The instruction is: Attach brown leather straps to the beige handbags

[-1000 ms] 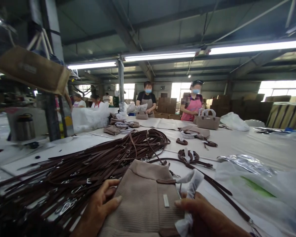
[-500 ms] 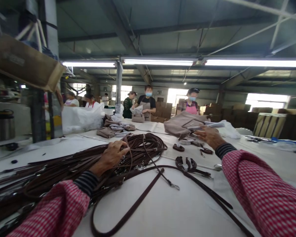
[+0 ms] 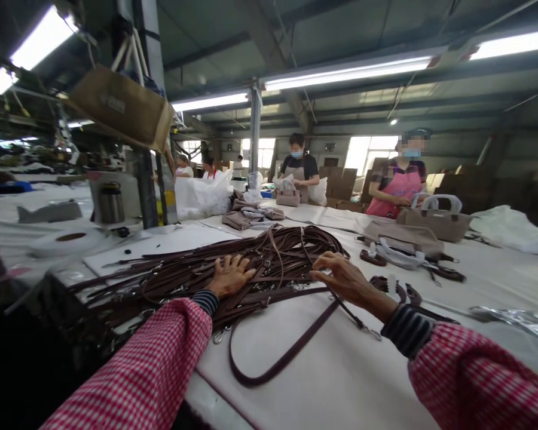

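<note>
A big pile of thin dark brown straps [image 3: 183, 280] with metal clips lies across the white table [image 3: 341, 382]. My left hand [image 3: 231, 276] rests flat on the pile with its fingers spread, holding nothing. My right hand [image 3: 341, 276] sits at the pile's right edge, fingers bent together on a strap. A loose brown strap [image 3: 287, 355] loops from under that hand toward me. A flat beige bag [image 3: 403, 236] lies beyond my right hand. Both my sleeves are red-and-white check.
Coiled straps [image 3: 394, 289] and crinkled plastic [image 3: 520, 316] lie to the right. A beige handbag [image 3: 439, 221] stands farther back. Two co-workers [image 3: 397, 185] [image 3: 298, 167] work at the far side near folded bags [image 3: 251, 215]. A post [image 3: 150, 179], a metal flask [image 3: 111, 203] and a cardboard box [image 3: 121, 107] stand left.
The beige bag left my hands and now lies farther back. My right hand came back from it to the strap pile; my left hand flattened on the pile.
</note>
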The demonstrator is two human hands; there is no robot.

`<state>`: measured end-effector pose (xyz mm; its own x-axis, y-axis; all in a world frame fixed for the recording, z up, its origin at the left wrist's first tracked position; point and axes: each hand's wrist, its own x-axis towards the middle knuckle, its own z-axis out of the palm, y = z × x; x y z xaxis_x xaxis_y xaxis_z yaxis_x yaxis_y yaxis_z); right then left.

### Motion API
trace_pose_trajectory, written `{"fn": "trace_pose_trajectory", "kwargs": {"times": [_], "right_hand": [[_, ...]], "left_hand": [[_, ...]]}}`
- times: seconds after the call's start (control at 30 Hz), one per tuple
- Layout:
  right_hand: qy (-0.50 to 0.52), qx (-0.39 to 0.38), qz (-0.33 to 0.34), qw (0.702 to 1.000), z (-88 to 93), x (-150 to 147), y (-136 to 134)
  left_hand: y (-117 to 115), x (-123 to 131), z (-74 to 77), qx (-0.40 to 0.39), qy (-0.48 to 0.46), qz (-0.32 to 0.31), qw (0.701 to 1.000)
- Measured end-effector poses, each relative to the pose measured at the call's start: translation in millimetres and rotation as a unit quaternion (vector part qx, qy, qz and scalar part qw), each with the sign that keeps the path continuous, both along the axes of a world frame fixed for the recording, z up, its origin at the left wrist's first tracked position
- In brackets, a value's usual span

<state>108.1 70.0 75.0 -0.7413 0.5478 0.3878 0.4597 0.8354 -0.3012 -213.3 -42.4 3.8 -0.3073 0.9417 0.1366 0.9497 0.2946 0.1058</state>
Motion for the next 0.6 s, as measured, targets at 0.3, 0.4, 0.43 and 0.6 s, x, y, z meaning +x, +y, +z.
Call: {"fn": "trace_pose_trajectory", "kwargs": {"times": [0.3, 0.4, 0.43, 0.6], "right_hand": [[-0.051, 0.117, 0.094, 0.987, -63.1, -108.9, 20.5], [-0.009, 0.12, 0.094, 0.988, -95.8, -120.8, 20.4], [0.005, 0.114, 0.096, 0.989, -102.4, -121.3, 19.0], [0.032, 0.079, 0.088, 0.992, -117.4, -120.3, 18.3]], "left_hand": [[44.3, -44.0, 52.3, -0.034, -0.089, -0.018, 0.995], [81.6, -77.8, 64.7, 0.011, -0.094, 0.037, 0.995], [95.2, -88.5, 65.3, 0.034, -0.084, 0.062, 0.994], [161.2, -130.6, 53.7, 0.084, -0.05, 0.126, 0.987]]}}
